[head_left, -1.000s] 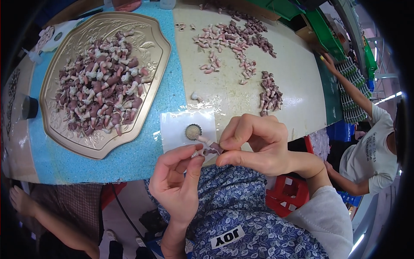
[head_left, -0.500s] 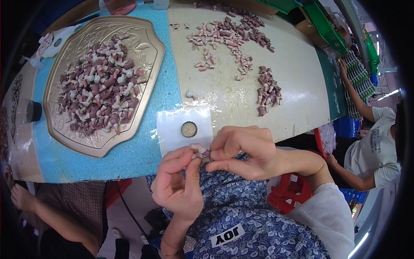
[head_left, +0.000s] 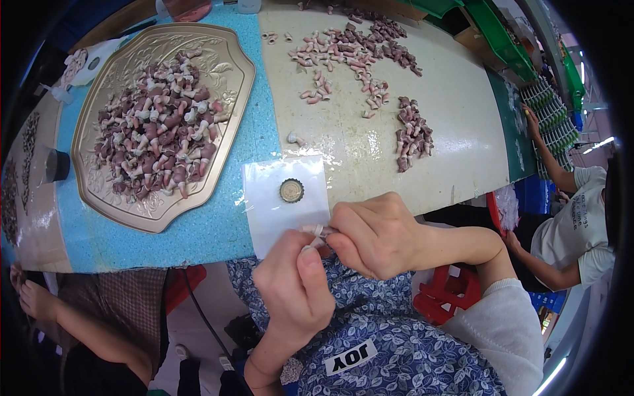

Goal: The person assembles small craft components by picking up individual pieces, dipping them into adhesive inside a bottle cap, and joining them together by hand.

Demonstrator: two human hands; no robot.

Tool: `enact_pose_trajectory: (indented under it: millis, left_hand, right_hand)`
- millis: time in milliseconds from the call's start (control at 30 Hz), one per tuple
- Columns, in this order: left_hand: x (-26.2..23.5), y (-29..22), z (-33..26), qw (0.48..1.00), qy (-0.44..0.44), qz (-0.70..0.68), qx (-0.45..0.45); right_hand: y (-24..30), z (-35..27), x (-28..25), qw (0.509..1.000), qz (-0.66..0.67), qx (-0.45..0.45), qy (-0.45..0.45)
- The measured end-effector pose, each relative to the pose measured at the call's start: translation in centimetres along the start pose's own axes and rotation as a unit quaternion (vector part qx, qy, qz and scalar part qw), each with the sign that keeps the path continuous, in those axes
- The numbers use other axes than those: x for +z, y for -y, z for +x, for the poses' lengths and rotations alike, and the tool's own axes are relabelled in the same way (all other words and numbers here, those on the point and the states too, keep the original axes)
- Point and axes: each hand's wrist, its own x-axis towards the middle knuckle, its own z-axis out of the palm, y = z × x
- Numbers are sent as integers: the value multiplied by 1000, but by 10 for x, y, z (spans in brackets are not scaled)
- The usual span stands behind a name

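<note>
Between my two hands, low over the near edge of the table, is a small figurine part (head_left: pixel 317 230) in mauve, cream and pink. My left hand (head_left: pixel 294 280) pinches its cream end with thumb and curled fingers. My right hand (head_left: pixel 380 237) is closed on the mauve end, and the fingers hide much of it. Just beyond them a white sheet (head_left: pixel 264 221) lies flat with a round bottle cap (head_left: pixel 291 191) on it. A lone figurine part (head_left: pixel 295 138) rests on the table past the sheet.
At left a gold embossed tray (head_left: pixel 246 92) bears a heap of similar parts (head_left: pixel 158 125). Loose pink parts (head_left: pixel 323 56) and a mauve cluster (head_left: pixel 414 132) lie farther off. A dark cup (head_left: pixel 54 165) stands left. Co-workers sit at both sides; a red stool (head_left: pixel 449 294) is below right.
My left hand has turned and its thumb has come in closer, covering more of the part. My right fingers have curled tighter around the other end. The view has shifted slightly.
</note>
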Motion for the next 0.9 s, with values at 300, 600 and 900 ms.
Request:
enact_pose_trajectory:
  millis: [300,600,900]
  left_hand:
    - [11,10,-9,996,-2,31,85]
    - [-63,14,55,952,-140,266,64]
    - [-134,54,133,820,-197,505,184]
  right_hand:
    - [13,-10,14,999,-18,-35,-37]
    - [-49,-4,-36,975,-44,162,-143]
    - [-128,-29,-85,975,-146,166,38]
